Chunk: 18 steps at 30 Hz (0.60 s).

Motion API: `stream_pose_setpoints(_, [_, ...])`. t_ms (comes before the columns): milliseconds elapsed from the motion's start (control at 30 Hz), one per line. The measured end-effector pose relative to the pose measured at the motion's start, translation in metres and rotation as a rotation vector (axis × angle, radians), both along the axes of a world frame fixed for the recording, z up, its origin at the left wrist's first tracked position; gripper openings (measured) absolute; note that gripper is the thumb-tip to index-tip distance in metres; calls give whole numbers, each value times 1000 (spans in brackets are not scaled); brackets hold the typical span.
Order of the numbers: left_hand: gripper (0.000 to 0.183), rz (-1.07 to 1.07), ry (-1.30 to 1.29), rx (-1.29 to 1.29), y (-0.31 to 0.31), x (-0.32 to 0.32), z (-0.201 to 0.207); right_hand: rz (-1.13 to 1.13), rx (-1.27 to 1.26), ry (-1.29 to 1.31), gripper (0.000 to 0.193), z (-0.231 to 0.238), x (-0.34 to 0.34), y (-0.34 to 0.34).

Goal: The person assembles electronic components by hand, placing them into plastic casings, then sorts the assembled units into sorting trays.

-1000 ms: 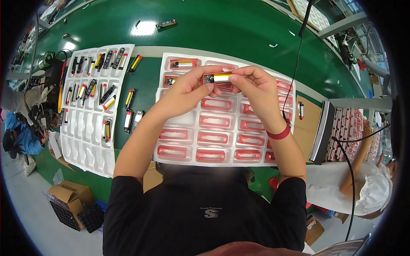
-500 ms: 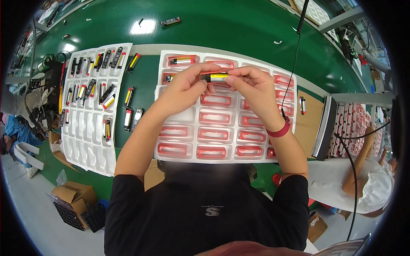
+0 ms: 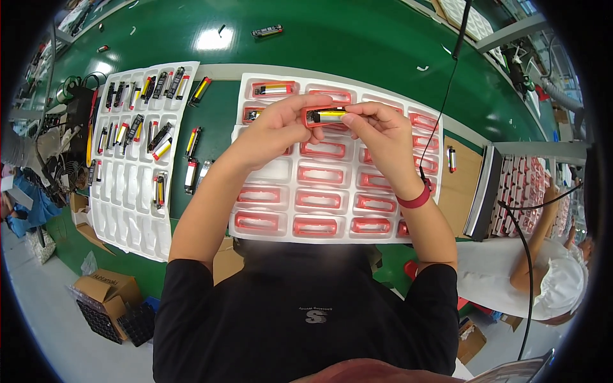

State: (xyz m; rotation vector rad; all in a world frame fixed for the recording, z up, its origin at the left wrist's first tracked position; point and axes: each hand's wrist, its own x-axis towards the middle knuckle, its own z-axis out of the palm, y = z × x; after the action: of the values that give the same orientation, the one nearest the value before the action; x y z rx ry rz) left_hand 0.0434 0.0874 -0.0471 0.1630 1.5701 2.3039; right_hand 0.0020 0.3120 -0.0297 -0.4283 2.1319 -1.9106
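Note:
Above the far half of a white moulded tray [image 3: 276,171], my left hand [image 3: 281,124] is closed on a small red plastic case [image 3: 306,110] with an open top. Inside the case lies a battery unit [image 3: 331,116] with a yellow cell and a black end. My right hand [image 3: 378,131] pinches the battery unit at its right end, thumb and fingertips against it. Several similar red cases [image 3: 315,201] sit in the tray's compartments below my hands, and at least one at the far left [image 3: 273,89] holds a battery unit.
To the left, a second white tray [image 3: 131,230] carries several battery units, with more units [image 3: 191,173] lying between the trays. A black cable [image 3: 440,108] hangs near my right wrist. Beyond the cardboard sheet [image 3: 461,191], a person in white [image 3: 517,274] works at the right.
The red case in my left hand has tilted so its open side and rim show more plainly. The battery unit now appears lying within it. Both hands stay in nearly the same place.

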Motion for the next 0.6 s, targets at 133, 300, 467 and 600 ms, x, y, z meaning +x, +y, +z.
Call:
stream_pose_setpoints(133, [57,-38,52,-14,-2,-2,-6,-5,-3,8,17,-2,0,-2])
stream_pose_setpoints(300, [39,48,23,-160,6,-1,6,-53,29,243,27,-11,-1,-6])
stream_pose_setpoints(467, [39,71,72,-61,11,-1,-10,-55,-29,270,38,-12,-3,-11])
stream_pose_setpoints(600, [39,57,72,-152,9,7,9,195,40,195,37,0,-10,13])
